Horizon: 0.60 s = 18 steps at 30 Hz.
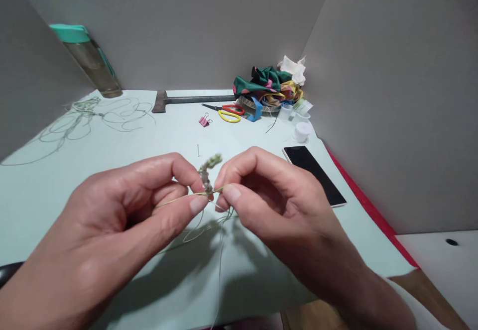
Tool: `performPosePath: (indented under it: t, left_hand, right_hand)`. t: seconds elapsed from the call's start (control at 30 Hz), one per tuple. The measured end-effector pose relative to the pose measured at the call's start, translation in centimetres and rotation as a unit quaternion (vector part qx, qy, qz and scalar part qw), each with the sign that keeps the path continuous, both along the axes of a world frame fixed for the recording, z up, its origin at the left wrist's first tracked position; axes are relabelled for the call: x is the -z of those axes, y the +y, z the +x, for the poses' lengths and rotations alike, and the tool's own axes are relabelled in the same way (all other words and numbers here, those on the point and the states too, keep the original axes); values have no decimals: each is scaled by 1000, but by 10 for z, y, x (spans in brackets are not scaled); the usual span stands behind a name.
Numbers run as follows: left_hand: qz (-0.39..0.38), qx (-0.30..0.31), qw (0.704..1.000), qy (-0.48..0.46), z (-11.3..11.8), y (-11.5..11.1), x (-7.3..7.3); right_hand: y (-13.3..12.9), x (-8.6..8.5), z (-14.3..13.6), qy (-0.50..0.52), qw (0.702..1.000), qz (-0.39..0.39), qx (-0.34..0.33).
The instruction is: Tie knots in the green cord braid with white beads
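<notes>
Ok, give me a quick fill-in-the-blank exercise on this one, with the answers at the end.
1. The left hand and right hand each pinch strands of the knotted cord piece between fingers and ____.
2. The scissors have one red handle loop and one ____ loop.
3. The phone lies with its screen facing ____.

Missing words: thumb; yellow; up.

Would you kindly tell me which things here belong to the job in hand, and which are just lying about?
In the job: knotted cord, loose threads; probably thread bundle, scissors.
Apparently lying about: bottle, phone, green cloth, long-handled tool.
</notes>
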State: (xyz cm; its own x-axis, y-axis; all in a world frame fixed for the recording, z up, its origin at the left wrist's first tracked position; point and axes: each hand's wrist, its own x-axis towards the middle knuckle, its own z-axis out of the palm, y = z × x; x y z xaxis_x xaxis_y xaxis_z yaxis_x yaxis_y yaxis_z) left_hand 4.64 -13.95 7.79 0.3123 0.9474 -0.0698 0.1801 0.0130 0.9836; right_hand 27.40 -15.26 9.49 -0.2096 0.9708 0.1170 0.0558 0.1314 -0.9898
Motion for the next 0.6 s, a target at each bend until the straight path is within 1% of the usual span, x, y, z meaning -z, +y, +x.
performPosePath:
  t: [0.07,0.13,0.27,0.37,0.5,0.6]
  left_hand:
    - [-20,9,1000,-8,-2,1,3]
    - [-29,3,999,-24,-1,2,3]
    - [-44,-4,996,-80,4,13,-2]
    - [-56,-4,994,-94,4,20,-3]
    - [-70,1,993,-90,-5,15,4]
    - [-98,16,993,-57,-13,10,10]
  right_hand:
    - [0,-2,1,29,998,-49,-29]
    - [1,-4,2,41,996,-70,-37]
    - [2,-3,4,43,997,-58,-37]
    - [4,-1,6,57,994,-67,-64]
    - [6,0,6,96,982,-135,-85]
    - [6,0,5,135,974,-163,-81]
